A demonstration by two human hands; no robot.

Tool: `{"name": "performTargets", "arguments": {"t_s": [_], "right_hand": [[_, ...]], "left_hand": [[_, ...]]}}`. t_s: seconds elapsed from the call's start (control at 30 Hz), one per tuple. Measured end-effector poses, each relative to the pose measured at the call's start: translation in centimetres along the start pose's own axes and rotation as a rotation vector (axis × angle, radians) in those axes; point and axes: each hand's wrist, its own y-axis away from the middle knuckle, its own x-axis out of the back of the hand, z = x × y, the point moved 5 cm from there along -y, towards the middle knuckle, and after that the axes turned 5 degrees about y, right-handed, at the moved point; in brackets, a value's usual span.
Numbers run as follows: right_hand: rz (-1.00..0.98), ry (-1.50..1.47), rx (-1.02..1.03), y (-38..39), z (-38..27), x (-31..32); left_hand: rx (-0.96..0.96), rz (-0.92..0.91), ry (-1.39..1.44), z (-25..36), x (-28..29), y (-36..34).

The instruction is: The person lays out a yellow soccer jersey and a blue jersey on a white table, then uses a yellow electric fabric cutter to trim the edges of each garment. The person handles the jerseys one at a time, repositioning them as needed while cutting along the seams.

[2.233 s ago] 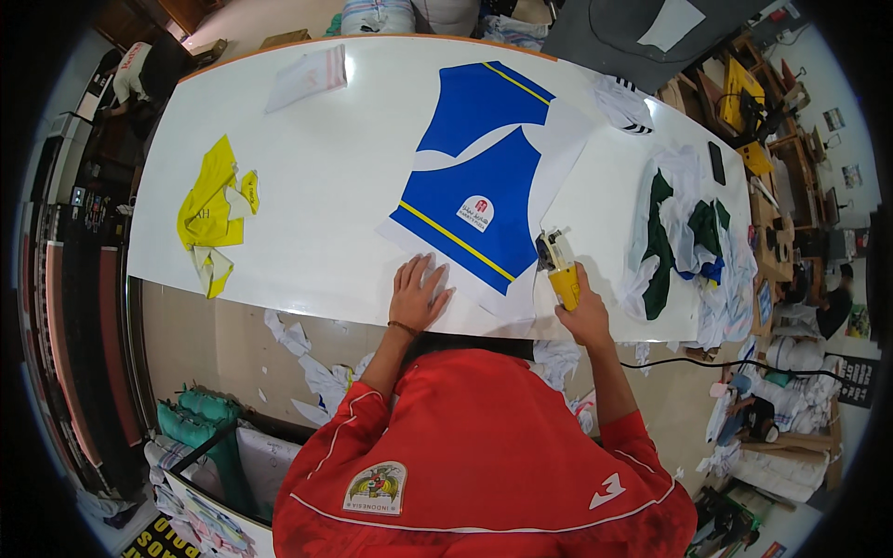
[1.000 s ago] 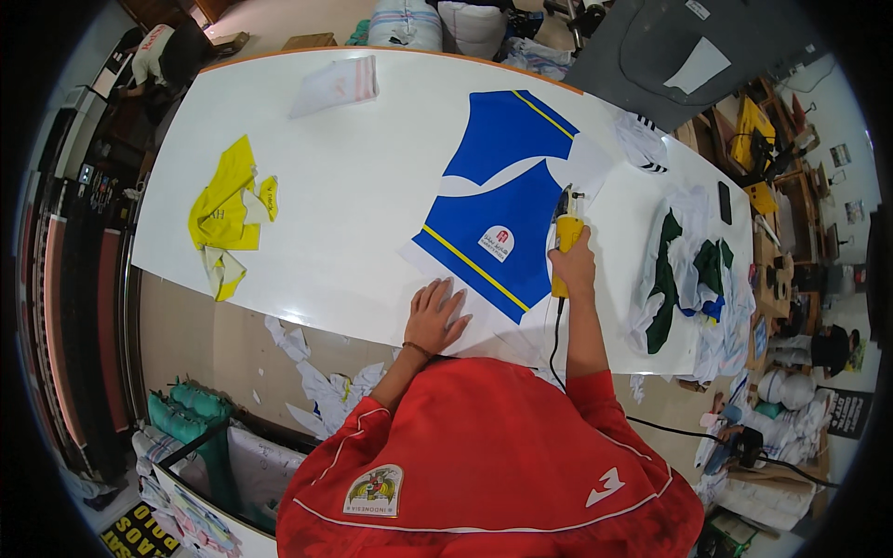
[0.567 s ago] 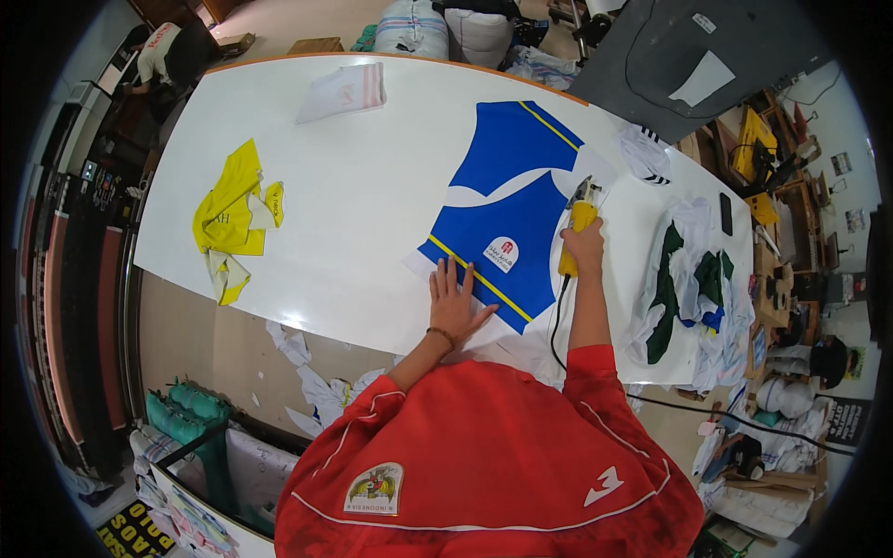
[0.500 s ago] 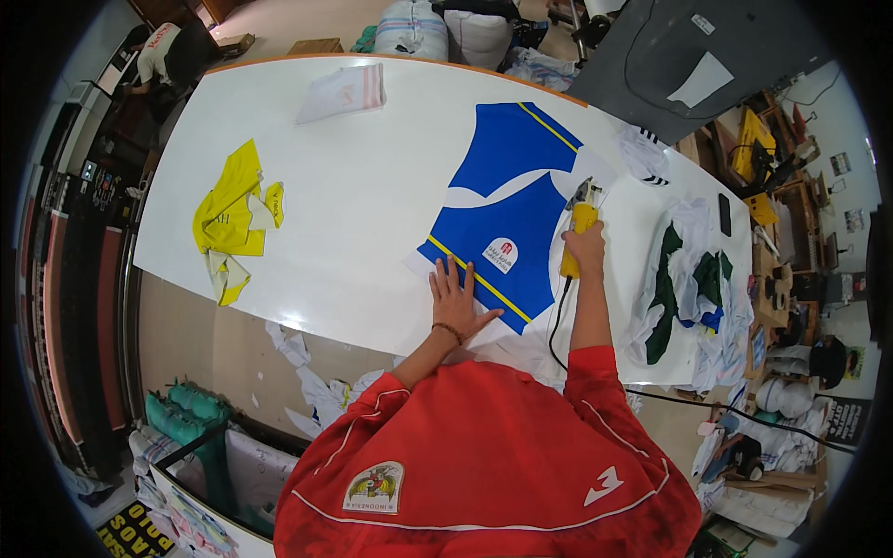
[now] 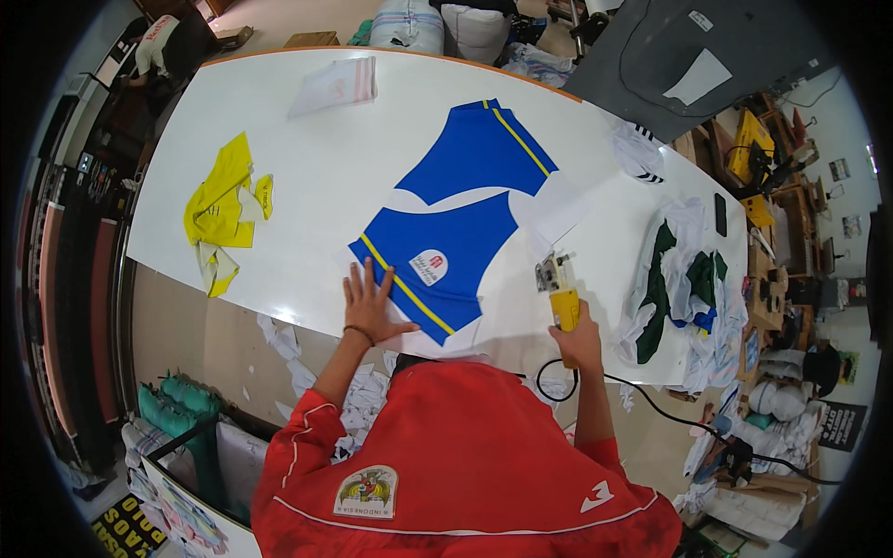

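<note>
My left hand (image 5: 369, 309) lies flat with fingers spread on the lower left edge of a blue fabric piece (image 5: 465, 246) with a yellow stripe and a round white badge. A second blue piece (image 5: 473, 153) with a yellow stripe lies just beyond it, and white margin sheet shows between and around them. In my right hand (image 5: 581, 337) is a yellow handheld electric cloth cutter (image 5: 565, 312), its metal head pointing away from me. The cutter is right of the blue pieces, apart from them. Its black cord (image 5: 642, 400) loops below my hand and runs off right.
On the white table (image 5: 307, 205) lie yellow fabric pieces (image 5: 219, 209) at left, a folded white packet (image 5: 335, 86) at the back, and a heap of white and green cloth (image 5: 684, 279) at right. A phone (image 5: 721, 215) sits near the right edge. Another person (image 5: 153, 51) is far left.
The blue pieces have slid left and turned slightly, my left hand moving with them. My right hand has drawn the cutter back toward me, away from the cloth edge.
</note>
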Motion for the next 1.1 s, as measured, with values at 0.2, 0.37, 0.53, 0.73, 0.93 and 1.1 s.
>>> {"name": "performTargets", "arguments": {"t_s": [0.2, 0.37, 0.53, 0.73, 0.93, 1.1], "right_hand": [[-0.064, -0.054, 0.085, 1.4, -1.5, -1.7], [0.027, 0.114, 0.114, -2.9, -3.4, -2.5], [0.000, 0.179, 0.118, -6.9, -5.9, -0.6], [-0.004, 0.226, 0.170, -9.5, -6.4, -0.1], [-0.041, 0.225, 0.197, -10.5, -7.2, 0.1], [-0.040, 0.213, 0.208, -11.3, -8.3, 0.0]], "left_hand": [[-0.011, 0.083, 0.047, -1.7, 0.3, 1.5], [-0.086, 0.270, 0.182, 1.5, -3.1, 1.8], [-0.074, 0.361, 0.210, 2.4, -4.2, 2.0], [-0.078, 0.389, 0.228, 2.3, -4.0, 2.1], [-0.078, 0.394, 0.242, 2.4, -3.6, 2.3], [-0.071, 0.382, 0.247, 2.3, -3.7, 2.1]]}}
